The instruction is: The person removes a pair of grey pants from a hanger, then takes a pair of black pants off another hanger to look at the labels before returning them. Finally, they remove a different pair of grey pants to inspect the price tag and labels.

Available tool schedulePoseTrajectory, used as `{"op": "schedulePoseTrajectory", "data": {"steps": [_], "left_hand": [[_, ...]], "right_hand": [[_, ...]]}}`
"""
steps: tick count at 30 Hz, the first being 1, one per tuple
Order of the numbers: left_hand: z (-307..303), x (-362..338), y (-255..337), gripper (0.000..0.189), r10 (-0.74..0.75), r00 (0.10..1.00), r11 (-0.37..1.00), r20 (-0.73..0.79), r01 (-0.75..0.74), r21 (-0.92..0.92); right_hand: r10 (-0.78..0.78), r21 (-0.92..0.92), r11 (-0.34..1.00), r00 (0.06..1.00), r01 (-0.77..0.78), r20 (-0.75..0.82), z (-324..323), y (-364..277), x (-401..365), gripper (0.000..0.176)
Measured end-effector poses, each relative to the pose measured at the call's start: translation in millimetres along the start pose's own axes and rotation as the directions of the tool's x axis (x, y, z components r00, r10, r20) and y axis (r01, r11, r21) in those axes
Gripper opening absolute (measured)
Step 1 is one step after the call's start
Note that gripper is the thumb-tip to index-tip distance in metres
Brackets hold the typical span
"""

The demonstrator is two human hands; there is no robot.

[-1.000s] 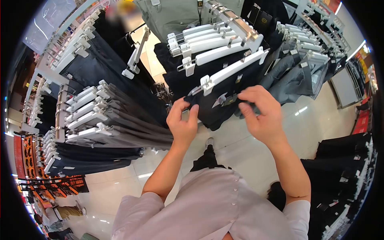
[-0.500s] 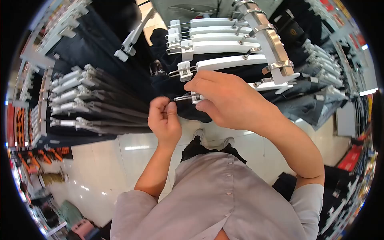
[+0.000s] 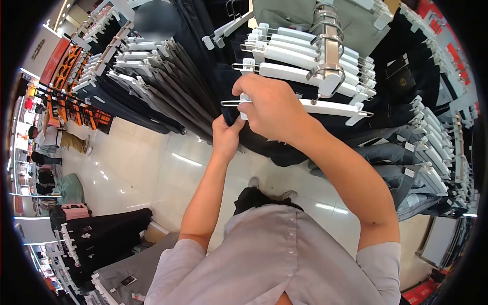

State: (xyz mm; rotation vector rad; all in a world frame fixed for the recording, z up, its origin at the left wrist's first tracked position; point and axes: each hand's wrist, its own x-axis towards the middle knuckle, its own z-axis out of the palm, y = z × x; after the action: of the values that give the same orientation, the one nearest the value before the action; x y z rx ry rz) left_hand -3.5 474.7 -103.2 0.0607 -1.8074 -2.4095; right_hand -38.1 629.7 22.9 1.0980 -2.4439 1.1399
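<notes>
Head view: I judge that I am working the clip end of the nearest white hanger (image 3: 335,108) against the dark cloth (image 3: 231,116) beside it. That cloth sits just short of the picture's centre, toward eleven o'clock, caught in my left hand (image 3: 226,134), whose thumb and forefinger are pinched on its edge. My right hand (image 3: 272,105), toward one o'clock, is narrowed round the white clip (image 3: 245,96), forefinger above and thumb below. The hanger runs out behind my knuckles toward two o'clock, under the end of the rail (image 3: 329,53). Whether the clip's grip on the cloth is loose or tight I cannot tell, as my fingers cover it. To my mind the next move calls for a firm right pinch while the left keeps the edge taut and level. My right elbow is bent out at four o'clock, its forearm slanting across to the clip; my left forearm rises straighter from seven o'clock, hand lower than the right.
</notes>
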Motion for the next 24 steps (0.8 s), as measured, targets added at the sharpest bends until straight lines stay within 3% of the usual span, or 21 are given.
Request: {"op": "schedulePoseTrajectory", "data": {"steps": [1,5,8,9,12,14,15,16,18,19,20,22,24], "left_hand": [[4.4,-3.8,1.9,0.011,-0.029,0.996,1.000,-0.079,0.028,-0.010],[0.5,-16.4,8.7,0.009,-0.076,0.996,0.995,-0.045,0.073,-0.066],[-3.0,-13.9,-5.1,0.007,0.032,0.999,0.997,0.023,-0.034,0.063],[11.3,-15.7,7.2,0.010,0.060,0.998,0.998,0.025,-0.060,0.016],[2.1,-9.5,-1.6,0.011,-0.004,0.986,0.996,0.164,-0.011,0.089],[7.0,-8.4,4.9,0.010,0.005,0.979,0.997,0.203,-0.022,0.079],[5.7,-4.2,12.2,0.008,0.035,0.966,0.979,0.254,-0.084,0.185],[4.3,0.3,14.3,0.007,-0.018,0.956,0.990,0.294,-0.023,0.138],[7.9,6.0,17.5,0.008,-0.134,0.910,0.991,0.391,0.115,0.070],[14.9,5.6,20.8,0.010,-0.147,0.908,0.989,0.392,0.122,0.089],[13.0,10.5,13.2,0.013,-0.184,0.862,0.982,0.472,0.141,0.125],[31.1,15.7,16.9,0.020,-0.118,0.748,0.989,0.654,0.033,0.141],[47.7,17.4,14.6,0.016,-0.136,0.707,0.990,0.694,0.083,0.110]], "right_hand": [[-0.015,-0.006,1.000,1.000,0.015,-0.007,0.8,-1.2,0.5,0.027],[-0.078,-0.044,0.996,0.994,0.075,-0.081,5.7,10.8,5.1,0.029],[-0.090,-0.184,0.980,0.990,0.069,-0.105,4.0,7.3,5.5,0.032],[-0.132,-0.203,0.974,0.980,0.099,-0.152,2.6,3.8,1.9,0.039],[-0.207,-0.194,0.968,0.941,0.158,-0.267,-7.1,-12.0,-24.1,0.034],[-0.236,-0.225,0.964,0.847,0.142,-0.476,-13.2,-10.1,-63.8,0.026],[-0.152,-0.220,0.975,0.803,0.026,-0.576,-18.0,-6.5,-89.2,0.028],[-0.067,-0.197,0.976,0.744,-0.088,-0.664,-22.4,0.4,-112.1,0.030],[0.278,0.086,0.917,0.471,-0.389,-0.837,-23.2,19.9,-143.8,0.036],[0.478,0.320,0.860,0.407,-0.399,-0.778,-25.2,34.8,-156.7,0.047],[0.617,0.486,0.786,0.425,-0.383,-0.662,-28.9,51.3,-166.8,0.055],[0.731,0.698,0.643,0.525,-0.316,-0.436,-36.5,62.7,-168.1,0.061],[0.722,0.698,0.626,0.597,-0.347,-0.351,-38.5,69.5,-158.9,0.064]]}}
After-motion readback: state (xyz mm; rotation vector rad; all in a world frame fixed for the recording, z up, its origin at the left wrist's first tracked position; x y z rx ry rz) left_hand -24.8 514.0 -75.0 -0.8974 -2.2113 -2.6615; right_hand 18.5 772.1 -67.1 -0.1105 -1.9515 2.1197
